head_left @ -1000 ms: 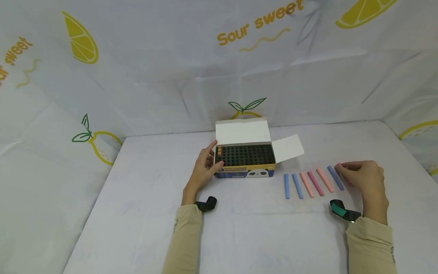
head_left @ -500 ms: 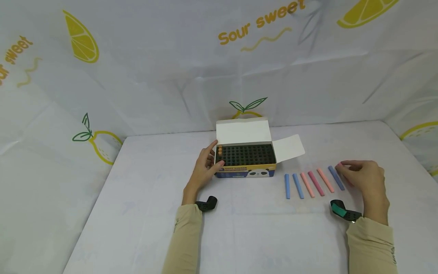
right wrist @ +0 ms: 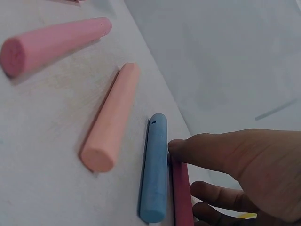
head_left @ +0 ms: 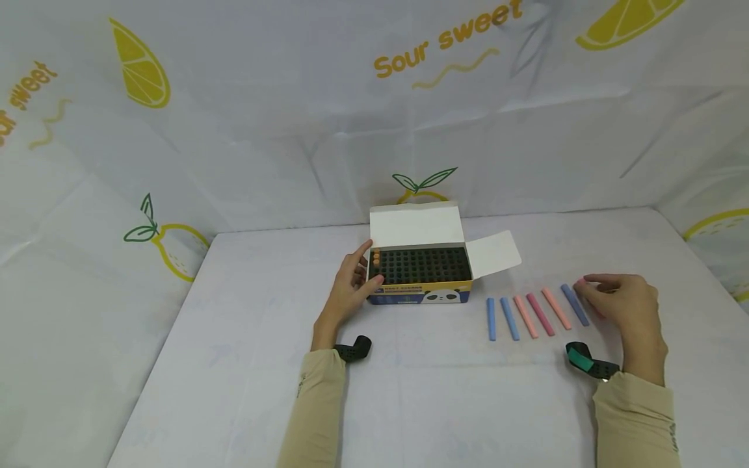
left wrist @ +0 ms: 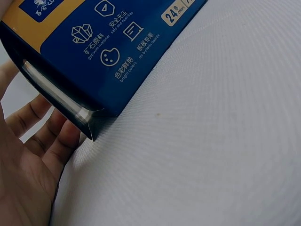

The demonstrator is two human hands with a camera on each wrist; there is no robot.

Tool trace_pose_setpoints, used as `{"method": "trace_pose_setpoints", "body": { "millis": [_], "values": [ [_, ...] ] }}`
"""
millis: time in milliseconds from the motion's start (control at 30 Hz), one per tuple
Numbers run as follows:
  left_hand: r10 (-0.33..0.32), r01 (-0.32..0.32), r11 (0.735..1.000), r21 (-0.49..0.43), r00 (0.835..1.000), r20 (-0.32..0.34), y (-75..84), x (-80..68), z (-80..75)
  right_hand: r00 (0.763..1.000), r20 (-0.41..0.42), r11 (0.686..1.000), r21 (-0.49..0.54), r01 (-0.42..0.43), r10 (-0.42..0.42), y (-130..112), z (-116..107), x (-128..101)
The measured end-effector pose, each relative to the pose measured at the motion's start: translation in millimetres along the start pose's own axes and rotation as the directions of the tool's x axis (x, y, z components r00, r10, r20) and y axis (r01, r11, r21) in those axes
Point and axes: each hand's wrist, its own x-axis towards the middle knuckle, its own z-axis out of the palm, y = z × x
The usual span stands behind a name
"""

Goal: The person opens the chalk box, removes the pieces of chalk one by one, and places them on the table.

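An open chalk box (head_left: 418, 289) with a black holed insert (head_left: 422, 264) stands mid-table; two orange chalks (head_left: 376, 257) stick up in its left corner. My left hand (head_left: 365, 266) rests against the box's left end, and the left wrist view shows its fingers (left wrist: 51, 132) lying straight beside the blue box corner (left wrist: 89, 117). Right of the box lies a row of blue, pink and salmon chalks (head_left: 532, 315). My right hand (head_left: 591, 292) sits at the row's right end. It pinches a dark pink chalk (right wrist: 182, 202), still lying on the table beside a blue chalk (right wrist: 154, 167).
The white box lid (head_left: 415, 224) stands up at the back and a side flap (head_left: 494, 252) sticks out to the right. Black wrist straps (head_left: 354, 349) (head_left: 585, 359) lie by both sleeves. White printed cloth walls enclose the table (head_left: 263, 364) on three sides.
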Motion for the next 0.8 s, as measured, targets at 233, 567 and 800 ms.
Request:
{"method": "trace_pose_setpoints", "body": {
  "millis": [233, 567, 800],
  "values": [
    [0.009, -0.009, 1.0, -0.009, 1.0, 0.007, 1.2, 0.9, 1.6, 1.0, -0.016, 0.999, 0.034, -0.009, 0.009, -1.3, -3.8, -5.1],
    [0.002, -0.002, 1.0, -0.002, 1.0, 0.006, 1.4, 1.3, 1.7, 0.961, -0.242, 0.982, 0.1, 0.159, -0.131, -25.9, -14.7, -10.7],
    [-0.004, 0.004, 1.0, 0.001, 1.0, 0.0, -0.6, 0.0, 0.8, 0.904, -0.366, 0.932, 0.194, 0.305, -0.219, -73.4, -4.7, -19.0]
  ]
}}
